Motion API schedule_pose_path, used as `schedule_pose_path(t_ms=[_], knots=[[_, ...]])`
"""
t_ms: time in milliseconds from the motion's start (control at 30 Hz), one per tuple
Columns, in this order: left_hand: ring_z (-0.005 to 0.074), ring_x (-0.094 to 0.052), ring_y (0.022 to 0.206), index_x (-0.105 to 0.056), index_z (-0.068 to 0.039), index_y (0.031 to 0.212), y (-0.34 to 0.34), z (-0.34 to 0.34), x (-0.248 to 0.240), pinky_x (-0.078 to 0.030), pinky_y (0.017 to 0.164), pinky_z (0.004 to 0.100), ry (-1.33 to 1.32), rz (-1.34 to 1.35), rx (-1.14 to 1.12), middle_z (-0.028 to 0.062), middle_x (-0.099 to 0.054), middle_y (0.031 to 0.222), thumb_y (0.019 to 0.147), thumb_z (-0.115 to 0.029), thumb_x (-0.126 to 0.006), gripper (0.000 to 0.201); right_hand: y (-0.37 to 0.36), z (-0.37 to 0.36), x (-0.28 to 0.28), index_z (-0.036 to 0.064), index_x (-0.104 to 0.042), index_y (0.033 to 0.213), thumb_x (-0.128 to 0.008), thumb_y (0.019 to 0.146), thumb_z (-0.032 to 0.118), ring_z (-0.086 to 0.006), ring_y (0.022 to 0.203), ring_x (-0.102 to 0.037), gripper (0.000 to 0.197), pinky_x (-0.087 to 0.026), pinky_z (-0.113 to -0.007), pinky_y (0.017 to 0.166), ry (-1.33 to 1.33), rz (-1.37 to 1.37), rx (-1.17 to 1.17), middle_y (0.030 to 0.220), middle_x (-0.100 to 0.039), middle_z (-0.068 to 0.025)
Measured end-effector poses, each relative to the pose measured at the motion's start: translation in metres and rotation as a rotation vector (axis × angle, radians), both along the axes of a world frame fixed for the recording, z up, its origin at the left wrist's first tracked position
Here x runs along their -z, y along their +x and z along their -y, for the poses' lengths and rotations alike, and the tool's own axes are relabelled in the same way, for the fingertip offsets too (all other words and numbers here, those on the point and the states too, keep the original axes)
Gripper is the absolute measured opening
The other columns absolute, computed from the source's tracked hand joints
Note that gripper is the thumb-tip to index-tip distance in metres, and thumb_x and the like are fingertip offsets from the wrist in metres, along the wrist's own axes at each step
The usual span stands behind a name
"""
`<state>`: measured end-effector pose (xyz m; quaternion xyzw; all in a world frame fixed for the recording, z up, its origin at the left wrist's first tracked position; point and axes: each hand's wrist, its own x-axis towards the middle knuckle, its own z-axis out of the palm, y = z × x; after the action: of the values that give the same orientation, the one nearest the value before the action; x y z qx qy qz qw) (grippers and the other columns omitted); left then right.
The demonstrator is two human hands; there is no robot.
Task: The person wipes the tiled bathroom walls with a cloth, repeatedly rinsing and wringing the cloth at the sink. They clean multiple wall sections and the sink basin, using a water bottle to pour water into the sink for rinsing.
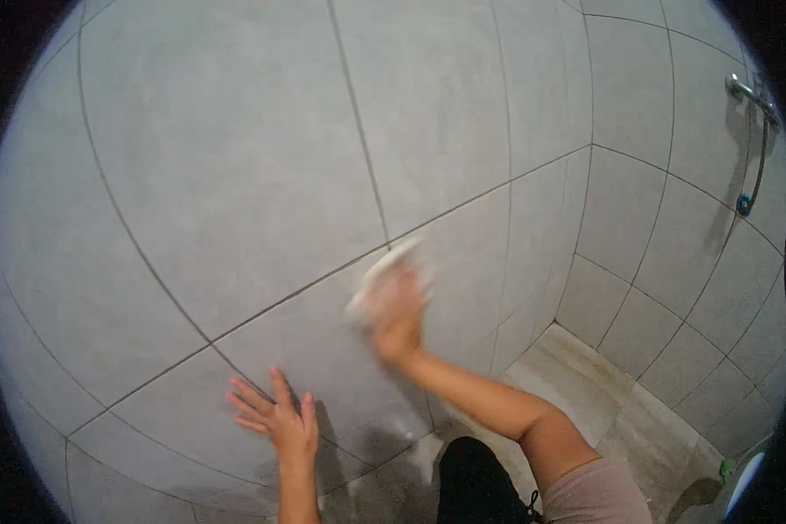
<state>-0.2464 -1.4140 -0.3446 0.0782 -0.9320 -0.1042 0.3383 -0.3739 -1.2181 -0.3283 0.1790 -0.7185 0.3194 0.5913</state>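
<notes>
My right hand, blurred by motion, presses a whitish cloth against the grey tiled wall. The cloth lies just below a horizontal grout line, near where a vertical joint meets it. Its exact folds are smeared. Lower and to the left, my left hand is spread with fingers apart against the same wall, close to another grout joint. Nothing is in it.
A metal wall fixture with a hanging hose is on the right wall. Beige floor tiles meet the walls at the corner. My dark-clad knee is below. A white rounded object shows at lower right.
</notes>
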Motion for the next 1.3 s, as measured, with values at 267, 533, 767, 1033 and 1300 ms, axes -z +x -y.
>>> schedule_pose_path(t_ms=[267,533,767,1033,1300], knots=[[0.0435,0.010,0.133,-0.023,-0.021,0.142,0.002,-0.012,-0.001,0.001,0.097,0.0674,0.026,0.004,-0.092,0.0213,0.009,0.147,0.086,-0.044,-0.044,0.064,-0.050,-0.113,-0.065,0.0129,-0.046,0.126,-0.041,0.086,0.012,-0.0322,0.127,-0.032,0.041,-0.021,-0.049,0.105,0.045,-0.081,0.056,0.135,-0.037,-0.0173],[0.0470,0.013,0.131,-0.021,-0.019,0.142,-0.036,-0.089,0.009,0.005,0.095,0.0681,0.046,0.051,0.114,0.0228,0.011,0.146,0.088,-0.052,-0.035,0.065,-0.034,-0.107,0.060,0.0098,-0.035,0.134,-0.053,0.081,0.020,-0.0358,0.132,-0.020,0.057,-0.012,-0.049,0.108,-0.061,0.279,0.089,0.140,-0.025,-0.0222],[0.0485,0.019,0.129,-0.019,-0.014,0.142,-0.076,-0.141,0.029,0.011,0.091,0.0696,0.165,-0.125,0.214,0.0265,0.014,0.144,0.086,-0.052,-0.039,0.070,-0.056,-0.154,0.010,0.0268,-0.040,0.133,-0.056,0.077,0.027,-0.0343,0.132,-0.021,0.058,-0.016,-0.048,0.107,0.331,0.169,0.062,0.143,-0.027,-0.0102],[0.0461,0.018,0.130,-0.013,-0.009,0.143,-0.102,-0.205,0.051,0.013,0.091,0.0684,0.209,-0.212,0.583,0.0279,0.014,0.143,0.089,-0.046,-0.034,0.068,-0.061,-0.108,0.141,-0.0061,-0.013,0.138,-0.043,0.088,0.022,-0.0390,0.134,-0.007,0.064,-0.006,-0.046,0.109,-0.802,0.460,0.144,0.144,-0.007,-0.0269],[0.0457,0.011,0.132,-0.014,-0.010,0.142,-0.102,-0.213,0.030,0.012,0.097,0.0634,0.320,-0.276,0.752,0.0286,0.005,0.144,0.090,-0.046,-0.027,0.065,-0.051,-0.152,0.003,0.0365,-0.048,0.125,-0.062,0.067,0.021,-0.0343,0.132,-0.024,0.061,-0.018,-0.059,0.102,0.386,0.082,-0.016,0.144,-0.028,-0.0083]])
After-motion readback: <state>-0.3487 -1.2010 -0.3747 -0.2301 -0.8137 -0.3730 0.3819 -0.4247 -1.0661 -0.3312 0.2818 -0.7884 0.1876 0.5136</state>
